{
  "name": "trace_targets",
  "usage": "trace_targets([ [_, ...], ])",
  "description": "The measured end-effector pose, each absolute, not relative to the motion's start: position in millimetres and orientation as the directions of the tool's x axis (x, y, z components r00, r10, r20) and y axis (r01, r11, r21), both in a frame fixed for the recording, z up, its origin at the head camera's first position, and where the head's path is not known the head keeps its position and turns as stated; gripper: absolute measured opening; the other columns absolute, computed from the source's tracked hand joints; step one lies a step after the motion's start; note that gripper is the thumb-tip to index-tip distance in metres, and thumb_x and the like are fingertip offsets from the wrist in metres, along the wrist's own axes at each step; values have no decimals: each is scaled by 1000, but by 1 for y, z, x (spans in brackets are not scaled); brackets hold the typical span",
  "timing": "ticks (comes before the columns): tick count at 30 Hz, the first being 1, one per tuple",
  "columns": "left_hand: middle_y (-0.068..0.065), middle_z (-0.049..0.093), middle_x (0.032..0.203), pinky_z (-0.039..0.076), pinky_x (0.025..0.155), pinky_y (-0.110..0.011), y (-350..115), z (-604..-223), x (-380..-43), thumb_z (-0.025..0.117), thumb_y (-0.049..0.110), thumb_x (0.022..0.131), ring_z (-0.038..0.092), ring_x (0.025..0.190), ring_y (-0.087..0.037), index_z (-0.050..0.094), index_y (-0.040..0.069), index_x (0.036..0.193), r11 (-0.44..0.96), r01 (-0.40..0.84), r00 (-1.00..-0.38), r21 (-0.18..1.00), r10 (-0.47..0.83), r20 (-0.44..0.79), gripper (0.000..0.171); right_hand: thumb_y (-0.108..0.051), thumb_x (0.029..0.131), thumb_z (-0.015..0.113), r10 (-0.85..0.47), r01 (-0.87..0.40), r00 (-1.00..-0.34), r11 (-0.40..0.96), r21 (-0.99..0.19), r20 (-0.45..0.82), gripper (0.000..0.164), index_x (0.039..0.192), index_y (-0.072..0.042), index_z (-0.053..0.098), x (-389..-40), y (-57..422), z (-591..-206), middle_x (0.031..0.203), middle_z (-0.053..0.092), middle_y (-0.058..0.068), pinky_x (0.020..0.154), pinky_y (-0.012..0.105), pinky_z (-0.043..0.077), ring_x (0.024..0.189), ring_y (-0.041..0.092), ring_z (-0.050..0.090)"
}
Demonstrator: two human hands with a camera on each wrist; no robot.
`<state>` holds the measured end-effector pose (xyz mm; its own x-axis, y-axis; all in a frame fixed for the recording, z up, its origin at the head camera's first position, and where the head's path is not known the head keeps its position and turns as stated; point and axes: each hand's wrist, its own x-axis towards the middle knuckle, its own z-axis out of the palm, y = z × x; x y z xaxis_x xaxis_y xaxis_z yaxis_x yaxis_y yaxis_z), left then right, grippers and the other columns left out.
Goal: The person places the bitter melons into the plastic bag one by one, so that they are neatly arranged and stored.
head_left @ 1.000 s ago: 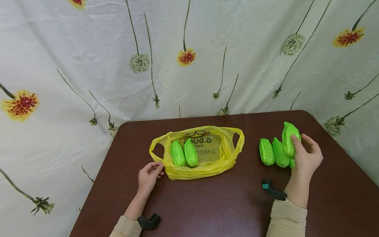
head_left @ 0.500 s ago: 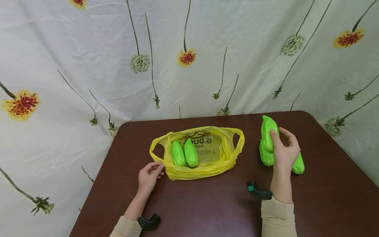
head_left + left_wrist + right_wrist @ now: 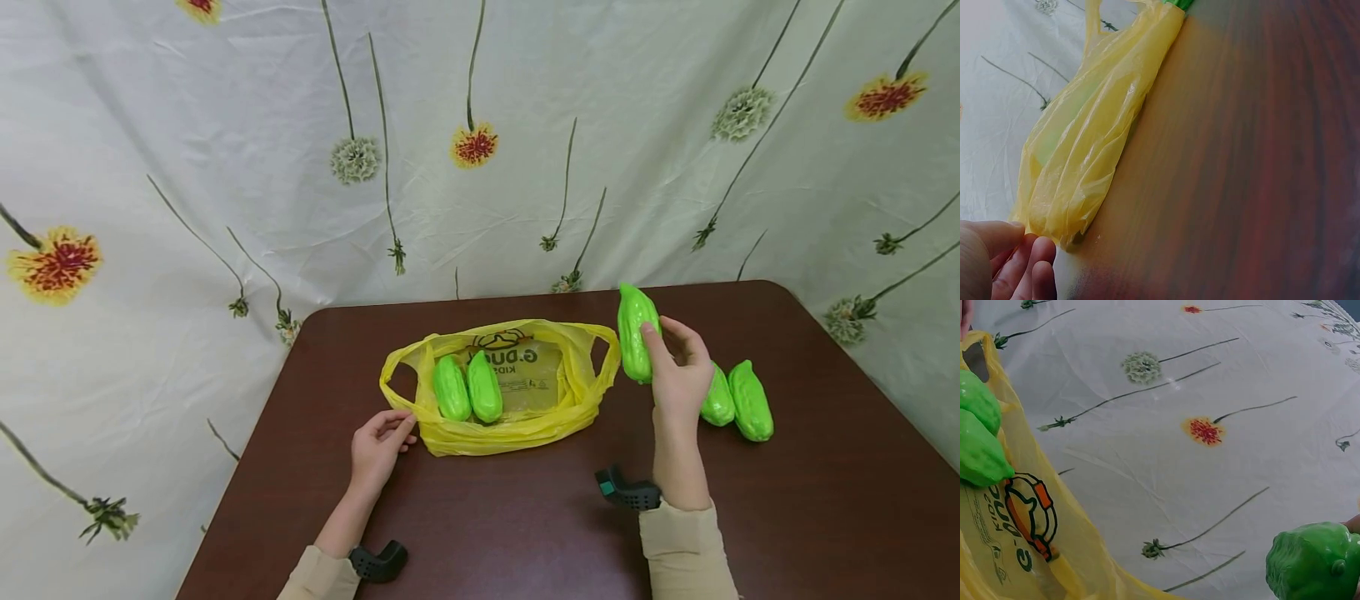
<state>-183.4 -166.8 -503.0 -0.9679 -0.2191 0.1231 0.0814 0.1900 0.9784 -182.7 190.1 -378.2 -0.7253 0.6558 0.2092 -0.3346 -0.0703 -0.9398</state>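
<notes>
My right hand (image 3: 681, 375) holds a bright green, bumpy gourd (image 3: 637, 333) upright above the table, just right of the yellow plastic bag (image 3: 517, 433). In the right wrist view the held gourd (image 3: 1313, 562) shows at the lower right corner. The bag lies open-mouthed, with two green gourds inside (image 3: 483, 387) at its left. My left hand (image 3: 377, 450) pinches the bag's left edge between thumb and fingers; the left wrist view shows that hand (image 3: 1013, 262) at the bag's end. Two more gourds (image 3: 750, 402) are visible on the table right of my right wrist, one partly covered.
The dark brown table (image 3: 495, 525) has rounded far corners. Behind it hangs a pale flower-print cloth (image 3: 660, 167). Black wrist cameras sit on the left wrist (image 3: 380, 562) and right wrist (image 3: 630, 492).
My right hand has carried the green gourd left from over the other gourds, to beside the bag's right handle. My left hand and the bag have stayed in place.
</notes>
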Motion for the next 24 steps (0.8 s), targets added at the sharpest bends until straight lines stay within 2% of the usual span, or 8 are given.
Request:
trace_targets([
  [7,-21,66,90,53,58,-23,-167,-503,-184,70,17,86,64,62,-14,68,-3,98,182,78,-970,980,-215,117,23,-16,84,72,582,-344,-776,-70,-936,242,30,108,0,65,-188,167,-385,96,62,-2,73,20,48,89,16,58],
  [12,-22,66,91,53,58,-23,-167,-502,-184,70,17,86,64,63,-13,68,-2,98,183,74,-971,980,-212,112,23,-16,85,71,526,-330,-812,-58,-942,252,33,112,2,63,-190,153,-390,104,60,3,74,19,50,91,19,60],
  [18,-25,65,94,52,59,-22,-164,-489,-179,69,12,86,65,64,-15,67,-5,100,166,32,-977,986,-204,66,22,-20,85,71,482,-291,-839,-3,-957,253,33,112,0,64,-193,141,-397,108,59,8,72,18,50,89,15,59],
  [22,-27,64,92,53,58,-23,-159,-475,-172,67,7,87,65,64,-20,65,-8,100,186,35,-978,982,-198,72,19,-20,85,72,468,-274,-853,-25,-961,231,33,111,-2,65,-195,134,-403,105,60,7,68,19,51,83,12,61],
  [24,-27,64,92,52,58,-23,-158,-471,-170,66,6,87,65,64,-20,65,-9,99,192,40,-977,981,-197,78,19,-20,85,72,459,-265,-861,-36,-963,220,33,112,-2,64,-196,131,-405,106,60,8,70,20,51,84,13,62],
])
